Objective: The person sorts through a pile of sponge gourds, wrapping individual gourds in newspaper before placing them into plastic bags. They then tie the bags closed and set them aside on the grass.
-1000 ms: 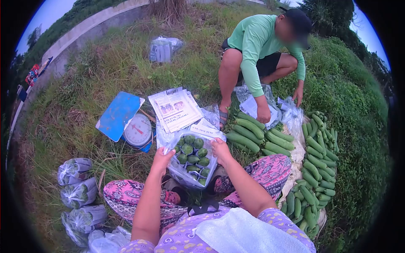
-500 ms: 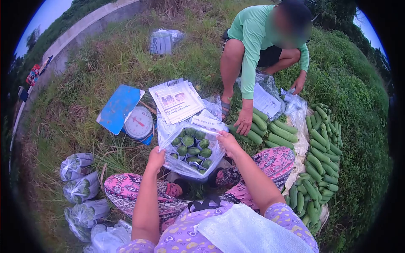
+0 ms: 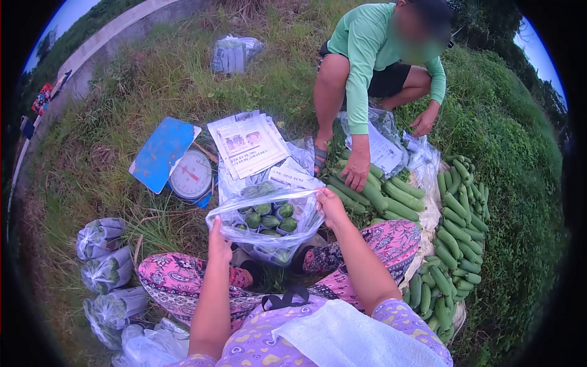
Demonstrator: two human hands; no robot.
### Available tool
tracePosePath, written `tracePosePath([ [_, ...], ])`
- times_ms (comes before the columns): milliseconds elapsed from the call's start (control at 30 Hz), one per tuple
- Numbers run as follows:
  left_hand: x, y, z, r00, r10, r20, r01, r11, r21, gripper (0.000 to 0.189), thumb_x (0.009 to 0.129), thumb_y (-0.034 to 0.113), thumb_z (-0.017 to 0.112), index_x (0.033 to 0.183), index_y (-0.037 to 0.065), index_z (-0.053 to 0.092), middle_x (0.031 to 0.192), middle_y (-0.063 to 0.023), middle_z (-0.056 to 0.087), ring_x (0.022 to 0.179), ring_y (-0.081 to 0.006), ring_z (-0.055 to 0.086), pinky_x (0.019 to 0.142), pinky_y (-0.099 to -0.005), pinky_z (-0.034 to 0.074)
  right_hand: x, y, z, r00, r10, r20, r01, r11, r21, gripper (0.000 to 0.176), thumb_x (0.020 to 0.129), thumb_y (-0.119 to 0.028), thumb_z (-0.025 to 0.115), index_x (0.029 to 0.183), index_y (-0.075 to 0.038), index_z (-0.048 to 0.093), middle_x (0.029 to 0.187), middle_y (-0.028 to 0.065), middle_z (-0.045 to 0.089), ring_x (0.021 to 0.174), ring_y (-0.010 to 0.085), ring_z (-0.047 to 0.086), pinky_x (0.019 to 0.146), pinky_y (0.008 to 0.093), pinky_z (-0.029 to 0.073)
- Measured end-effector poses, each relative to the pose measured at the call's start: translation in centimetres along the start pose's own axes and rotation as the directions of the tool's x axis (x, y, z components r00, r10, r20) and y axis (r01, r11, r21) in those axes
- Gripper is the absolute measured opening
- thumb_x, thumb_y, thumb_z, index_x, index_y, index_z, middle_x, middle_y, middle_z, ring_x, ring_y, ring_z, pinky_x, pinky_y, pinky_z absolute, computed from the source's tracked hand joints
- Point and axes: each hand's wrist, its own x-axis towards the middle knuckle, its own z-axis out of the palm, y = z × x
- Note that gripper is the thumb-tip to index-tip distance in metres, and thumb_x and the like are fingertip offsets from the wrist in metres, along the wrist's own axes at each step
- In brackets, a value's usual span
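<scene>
A clear plastic bag (image 3: 272, 244) sits between my legs, packed with several green vegetables (image 3: 269, 221) standing on end, some wrapped in paper. My left hand (image 3: 219, 241) grips the left side of the bag's rim, and my right hand (image 3: 331, 207) pinches the right side. The bag's mouth is stretched between them, its front edge partly over the vegetables. Just beyond the bag lie newspaper sheets (image 3: 254, 147) on plastic.
A blue scale (image 3: 191, 175) stands left of the newspaper. Filled bags (image 3: 107, 269) line the lower left. At right, long green vegetables (image 3: 455, 232) lie heaped on a pale sheet. A person in green (image 3: 367, 61) squats opposite, one hand on the vegetables. Another bag (image 3: 235, 54) lies behind.
Both my hands have drawn the bag's rim wider and flatter, and its near edge now stands higher across the vegetables. The view has shifted slightly.
</scene>
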Motion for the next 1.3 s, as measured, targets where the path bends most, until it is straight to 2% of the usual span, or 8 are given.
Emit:
tracePosePath([
  [100,2.3,-4.4,-0.3,0.96,0.196,0.198,-0.194,0.98,-0.031,0.067,0.091,0.035,0.057,0.146,0.012,0.026,0.15,-0.0086,0.026,0.138,-0.0227,0.021,0.112,-0.0383,0.014,0.6,1.2,-0.4,0.999,0.043,0.03,-0.044,0.999,0.014,0.013,0.092,-0.011,0.052,0.103,-0.007,0.058,0.063,-0.0011,0.05,0.05,0.0079,0.043,0.047,0.0222,0.032],
  [333,6.1,-3.5,2.4,0.883,0.469,0.03,-0.456,0.87,-0.189,0.043,0.101,0.031,0.037,0.132,0.003,0.046,0.131,-0.0105,0.051,0.118,-0.0211,0.049,0.102,-0.0343,0.034,-2.1,2.3,-0.5,0.963,0.269,-0.015,-0.267,0.943,-0.2,0.022,0.089,-0.023,0.063,0.104,-0.009,0.059,0.081,-0.001,0.06,0.068,0.0102,0.055,0.06,0.026,0.044],
  [500,5.8,-4.1,3.5,0.831,0.527,0.177,-0.521,0.85,-0.083,0.033,0.099,0.025,0.038,0.098,-0.001,0.058,0.092,-0.0103,0.063,0.094,-0.0207,0.058,0.092,-0.0356,0.04,-1.1,2.8,-1.8,0.974,-0.158,-0.161,0.149,0.987,-0.067,0.017,0.083,-0.013,0.067,0.074,-0.009,0.053,0.097,0.0039,0.061,0.09,0.0141,0.054,0.08,0.0347,0.044],
  [567,6.6,-5.0,3.4,0.795,0.527,0.3,-0.547,0.837,-0.024,0.031,0.097,0.021,0.039,0.085,0.001,0.058,0.076,-0.0088,0.062,0.081,-0.02,0.059,0.086,-0.0359,0.043,-1.4,1.1,1.3,0.799,-0.565,-0.206,0.54,0.825,-0.167,0.023,0.079,-0.008,0.068,0.067,-0.009,0.048,0.104,0.0069,0.061,0.102,0.0152,0.052,0.089,0.0354,0.042],
  [700,4.9,-4.5,4.7,0.759,0.539,0.365,-0.641,0.717,0.274,0.025,0.094,0.015,0.042,0.079,-0.001,0.056,0.067,-0.0055,0.056,0.069,-0.0154,0.055,0.072,-0.0315,0.045,-2.4,-3.6,7.8,0.339,-0.809,0.481,0.788,-0.035,-0.615,0.018,0.072,-0.006,0.065,0.066,-0.004,0.048,0.1,0.0124,0.063,0.102,0.0298,0.056,0.094,0.0389,0.041],
  [800,5.0,-4.6,4.9,0.791,0.52,0.321,-0.598,0.769,0.227,0.024,0.093,0.016,0.043,0.081,-0.001,0.056,0.072,-0.0048,0.058,0.068,-0.0144,0.054,0.071,-0.0303,0.045,0.3,-0.1,10.8,0.5,-0.469,0.728,0.859,0.159,-0.487,0.02,0.076,-0.012,0.066,0.068,-0.003,0.05,0.083,0.0142,0.062,0.081,0.0339,0.059,0.08,0.0402,0.047],
  [967,5.1,-3.7,5.3,0.735,0.625,0.261,-0.65,0.76,0.011,0.029,0.095,0.02,0.042,0.081,-0.001,0.058,0.085,-0.0079,0.062,0.079,-0.0176,0.053,0.078,-0.0325,0.041,3.3,4.3,11.2,0.875,-0.322,0.361,0.467,0.363,-0.806,0.032,0.083,-0.026,0.066,0.075,0.002,0.053,0.068,0.0225,0.057,0.063,0.0393,0.056,0.058,0.0444,0.042],
  [1300,3.4,-1.4,5.7,0.744,0.494,0.451,-0.588,0.804,0.091,0.031,0.097,0.021,0.036,0.079,0.001,0.051,0.117,-0.0139,0.061,0.106,-0.022,0.053,0.095,-0.0327,0.035,6.2,5.1,9.9,0.899,-0.171,0.403,0.437,0.32,-0.84,0.033,0.087,-0.029,0.06,0.086,0.004,0.057,0.081,0.0266,0.062,0.08,0.0425,0.06,0.071,0.0458,0.046],
])
